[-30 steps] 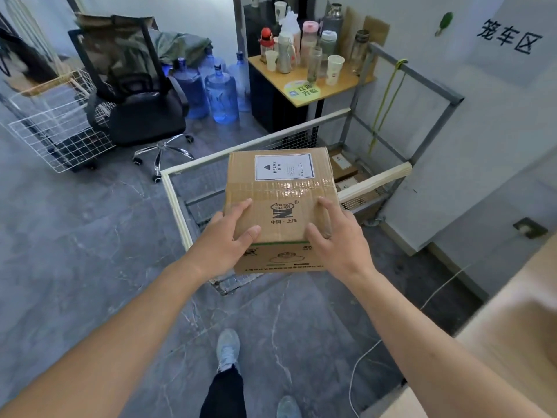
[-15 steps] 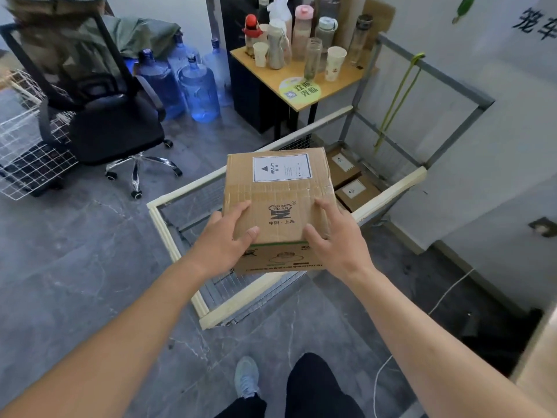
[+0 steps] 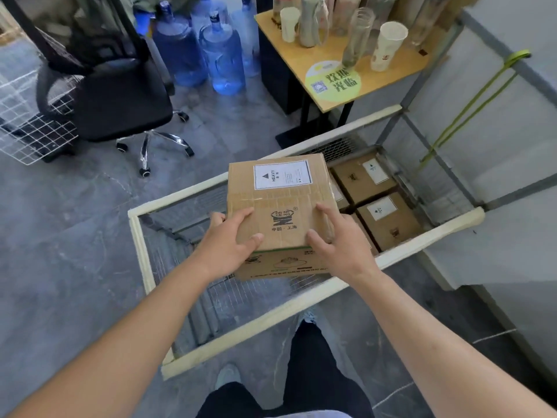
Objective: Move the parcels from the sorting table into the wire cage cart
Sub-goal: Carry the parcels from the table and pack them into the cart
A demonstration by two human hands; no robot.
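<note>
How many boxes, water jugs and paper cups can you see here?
Boxes: 3, one held, two in the cart
Water jugs: 3
Paper cups: 2
Total: 8

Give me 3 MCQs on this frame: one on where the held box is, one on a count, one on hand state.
1. Where is the held box?
A. over the open cart
B. on the office chair
C. on the floor

2. How many paper cups stand on the small wooden table?
A. none
B. two
C. five

3. How is the box held?
A. left hand only
B. right hand only
C. both hands

Answers:
1 A, the box sits inside the outline of the cart's padded rim, above the boxes already inside.
2 B, one cup at the right, another at the left.
3 C, the left hand and the right hand grip opposite sides.
</note>
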